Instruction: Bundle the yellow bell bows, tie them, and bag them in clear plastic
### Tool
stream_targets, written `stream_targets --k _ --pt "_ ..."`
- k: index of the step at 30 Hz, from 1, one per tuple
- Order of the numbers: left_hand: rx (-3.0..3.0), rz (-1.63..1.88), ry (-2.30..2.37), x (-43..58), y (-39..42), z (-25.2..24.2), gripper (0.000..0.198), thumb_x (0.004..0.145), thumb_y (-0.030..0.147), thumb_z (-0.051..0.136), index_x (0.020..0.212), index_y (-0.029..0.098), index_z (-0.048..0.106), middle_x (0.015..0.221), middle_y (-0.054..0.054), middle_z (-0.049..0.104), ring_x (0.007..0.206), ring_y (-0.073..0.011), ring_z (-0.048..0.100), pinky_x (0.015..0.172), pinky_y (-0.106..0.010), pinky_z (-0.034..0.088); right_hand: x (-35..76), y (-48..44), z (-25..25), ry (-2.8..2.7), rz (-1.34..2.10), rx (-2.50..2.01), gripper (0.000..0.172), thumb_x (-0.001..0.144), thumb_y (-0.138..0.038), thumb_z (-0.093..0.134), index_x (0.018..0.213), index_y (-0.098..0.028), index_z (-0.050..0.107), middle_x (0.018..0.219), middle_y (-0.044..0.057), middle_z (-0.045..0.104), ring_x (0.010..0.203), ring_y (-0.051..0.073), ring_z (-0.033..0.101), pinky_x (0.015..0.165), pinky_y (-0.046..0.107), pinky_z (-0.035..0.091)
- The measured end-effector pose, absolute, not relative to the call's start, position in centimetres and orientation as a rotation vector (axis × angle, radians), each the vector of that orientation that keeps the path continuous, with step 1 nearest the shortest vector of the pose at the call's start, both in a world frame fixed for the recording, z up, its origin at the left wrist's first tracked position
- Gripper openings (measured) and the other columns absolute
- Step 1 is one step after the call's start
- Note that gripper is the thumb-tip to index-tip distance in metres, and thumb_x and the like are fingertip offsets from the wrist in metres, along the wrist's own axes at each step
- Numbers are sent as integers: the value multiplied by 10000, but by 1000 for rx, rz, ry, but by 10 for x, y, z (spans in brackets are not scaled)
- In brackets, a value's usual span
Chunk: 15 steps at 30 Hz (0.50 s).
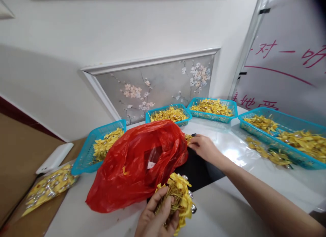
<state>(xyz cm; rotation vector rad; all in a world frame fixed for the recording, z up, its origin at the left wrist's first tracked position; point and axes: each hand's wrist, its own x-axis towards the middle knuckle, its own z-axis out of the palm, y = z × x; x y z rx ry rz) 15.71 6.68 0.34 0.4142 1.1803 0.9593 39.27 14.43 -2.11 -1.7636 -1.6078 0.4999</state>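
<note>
My left hand [155,218] is closed round a bunch of yellow ribbon tags with small silver bells [179,194], held just above the white table near its front edge. My right hand [203,148] reaches across a black sheet [197,170] to the rim of a crumpled red plastic bag [137,165]. Its fingers curl at the bag's edge beside a few yellow pieces; whether they pinch anything is hidden. The bag lies open in the middle of the table.
Several blue baskets of yellow tags ring the table: one at left [98,147], two at the back [168,114] [212,109], a large one at right [285,135]. Loose tags [270,153] lie on clear film. A clear bag of tags [48,187] and a white device [54,158] sit left.
</note>
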Motion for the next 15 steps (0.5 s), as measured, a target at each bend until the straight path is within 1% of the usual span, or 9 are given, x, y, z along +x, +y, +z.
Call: stream_targets --k 2,5,7,8,10,12,15 --pt "415 967 1147 156 65 4 320 574 73 844 843 171 701 811 -60 760 689 -160 708 621 -239 565 403 132 -12 -1558 592 -1701 221 894 -327 553 800 -148 640 812 35 608 740 154 563 703 287 437" --pt "426 948 1114 157 63 7 307 594 99 842 859 171 705 847 -71 754 720 -162 701 652 -244 560 418 109 7 -1524 796 -1592 370 883 -497 506 766 -160 604 626 -21 517 578 120 479 543 234 370" --pt "432 923 1105 160 61 9 295 619 103 829 880 167 707 872 -81 749 746 -162 696 679 -248 556 422 94 18 -1508 898 -1539 415 869 -555 497 751 -166 582 584 -42 466 535 104 434 511 220 340" --pt "433 914 1103 161 60 10 296 624 102 826 888 166 707 897 -86 747 758 -163 695 687 -250 554 420 88 23 -1501 935 -1516 413 863 -558 509 747 -168 579 588 -43 462 535 99 426 512 216 339" --pt "425 910 1096 164 58 10 296 625 112 826 893 164 710 947 -96 744 779 -174 697 691 -255 553 412 77 30 -1487 989 -1478 383 860 -532 534 748 -169 585 597 -40 468 539 97 422 509 211 337" --pt "418 920 1091 167 55 10 293 617 127 833 881 158 709 944 -101 746 775 -184 701 674 -254 552 396 67 34 -1503 958 -1459 327 870 -467 549 741 -170 596 601 -31 487 546 103 435 503 212 340" --pt "416 930 1088 170 53 11 305 608 120 836 880 150 700 877 -98 753 731 -174 700 652 -247 550 361 50 30 -1650 687 -1430 200 892 -308 538 773 -181 637 668 3 576 614 134 525 547 227 406"
